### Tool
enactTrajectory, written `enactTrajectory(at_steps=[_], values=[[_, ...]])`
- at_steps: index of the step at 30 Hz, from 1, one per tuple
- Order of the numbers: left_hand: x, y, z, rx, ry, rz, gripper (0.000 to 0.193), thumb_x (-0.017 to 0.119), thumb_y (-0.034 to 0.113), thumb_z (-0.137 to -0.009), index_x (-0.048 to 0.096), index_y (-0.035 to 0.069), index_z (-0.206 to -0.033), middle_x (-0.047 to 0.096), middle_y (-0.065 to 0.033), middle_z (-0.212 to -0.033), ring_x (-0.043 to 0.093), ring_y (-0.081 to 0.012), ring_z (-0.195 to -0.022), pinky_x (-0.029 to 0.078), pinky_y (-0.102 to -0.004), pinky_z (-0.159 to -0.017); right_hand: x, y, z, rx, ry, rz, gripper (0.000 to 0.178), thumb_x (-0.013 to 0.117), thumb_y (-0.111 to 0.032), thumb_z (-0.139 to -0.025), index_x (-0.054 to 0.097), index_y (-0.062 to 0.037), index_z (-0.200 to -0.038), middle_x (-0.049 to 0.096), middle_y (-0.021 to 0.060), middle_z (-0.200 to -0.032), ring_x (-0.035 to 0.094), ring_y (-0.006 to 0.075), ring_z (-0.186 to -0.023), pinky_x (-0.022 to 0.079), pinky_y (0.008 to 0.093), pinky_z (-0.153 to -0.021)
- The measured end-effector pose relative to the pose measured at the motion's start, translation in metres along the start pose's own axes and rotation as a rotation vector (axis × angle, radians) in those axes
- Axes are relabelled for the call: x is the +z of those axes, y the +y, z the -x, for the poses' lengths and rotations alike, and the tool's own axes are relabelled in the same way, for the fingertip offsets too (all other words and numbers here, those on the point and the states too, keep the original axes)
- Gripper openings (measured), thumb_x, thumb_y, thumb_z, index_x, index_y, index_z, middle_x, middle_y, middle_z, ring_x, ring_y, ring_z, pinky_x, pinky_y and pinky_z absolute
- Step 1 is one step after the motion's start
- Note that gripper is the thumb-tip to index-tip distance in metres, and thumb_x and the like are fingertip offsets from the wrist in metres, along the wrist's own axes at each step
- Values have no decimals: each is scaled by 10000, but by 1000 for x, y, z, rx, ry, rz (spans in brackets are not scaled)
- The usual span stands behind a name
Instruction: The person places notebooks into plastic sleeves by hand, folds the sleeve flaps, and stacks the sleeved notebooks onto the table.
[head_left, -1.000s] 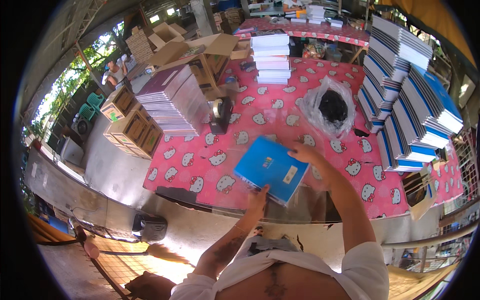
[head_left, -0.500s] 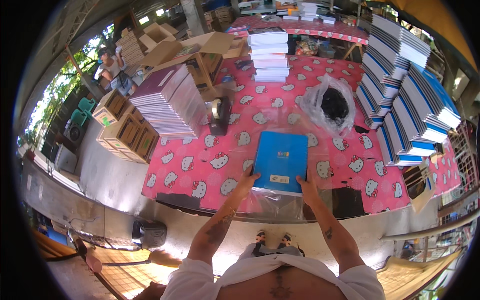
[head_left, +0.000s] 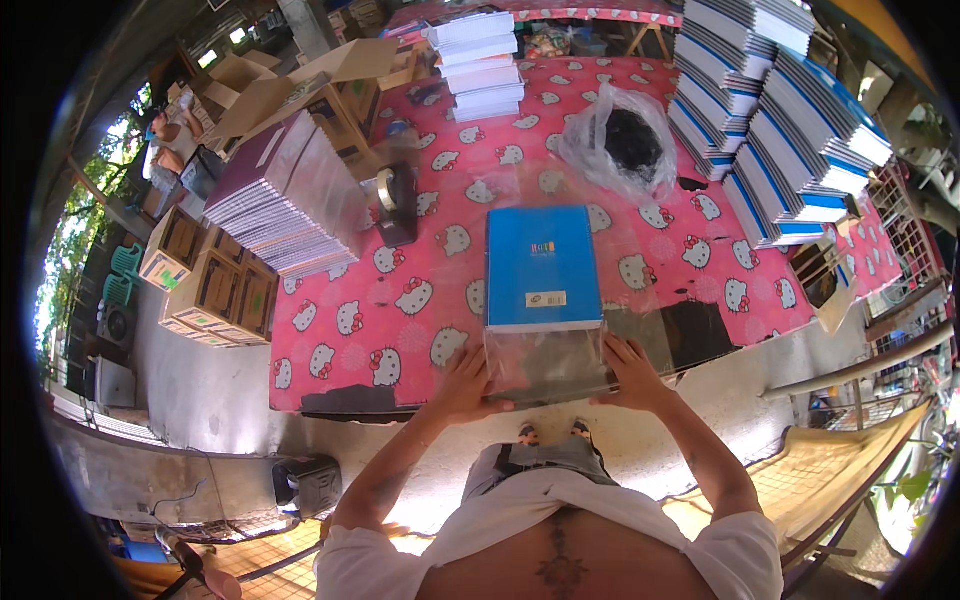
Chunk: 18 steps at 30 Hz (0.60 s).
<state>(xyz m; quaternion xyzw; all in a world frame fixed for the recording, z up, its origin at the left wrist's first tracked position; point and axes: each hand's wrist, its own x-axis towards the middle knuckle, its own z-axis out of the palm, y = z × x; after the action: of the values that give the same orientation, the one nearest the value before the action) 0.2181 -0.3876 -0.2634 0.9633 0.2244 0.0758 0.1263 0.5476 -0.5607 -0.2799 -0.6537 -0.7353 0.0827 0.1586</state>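
A blue notebook (head_left: pixel 543 262) with a white label near its lower edge lies flat on a sheet of clear plastic film (head_left: pixel 545 362). The film reaches past the notebook to the table's front edge. At the film's near left corner rests my left hand (head_left: pixel 466 386), its fingers stretched out and its thumb pointing inward. My right hand (head_left: pixel 633 376) lies at the near right corner in the same way. Both hands are apart from the notebook, and whether the thumbs pinch the film is hard to see.
A pink patterned cloth (head_left: pixel 412 300) covers the table. On it stand a tape dispenser (head_left: pixel 397 205), a stack of maroon notebooks (head_left: pixel 290 200), a white book stack (head_left: pixel 485 70), a crumpled plastic bag (head_left: pixel 625 145) and tall blue notebook stacks (head_left: pixel 800 150). Cardboard boxes (head_left: pixel 225 285) and a person (head_left: pixel 175 145) are at left.
My hands have let go of the notebook's lower corners and moved back to the film's near edge. The notebook now lies on the film. The view has shifted down.
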Motion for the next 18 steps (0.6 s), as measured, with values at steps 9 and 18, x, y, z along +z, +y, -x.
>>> enactTrajectory(at_steps=[9,18], values=[[-4,-14,-16,171,43,-100,703,652,536,-831,508,82,-1347,467,-171,-1295,425,-369,-1220,316,-519,-1068,19,-10,4,117,180,-137,728,766,-541,-731,536,-69,-1235,474,131,-1289,467,346,-1187,363,499,-994],[5,-11,-40,339,81,-129,584,600,459,-888,548,43,-1295,520,-170,-1302,465,-329,-1217,348,-492,-1048,3,-26,-21,-14,195,-19,704,777,-531,-715,565,-77,-1210,509,135,-1287,470,343,-1192,357,496,-1003]])
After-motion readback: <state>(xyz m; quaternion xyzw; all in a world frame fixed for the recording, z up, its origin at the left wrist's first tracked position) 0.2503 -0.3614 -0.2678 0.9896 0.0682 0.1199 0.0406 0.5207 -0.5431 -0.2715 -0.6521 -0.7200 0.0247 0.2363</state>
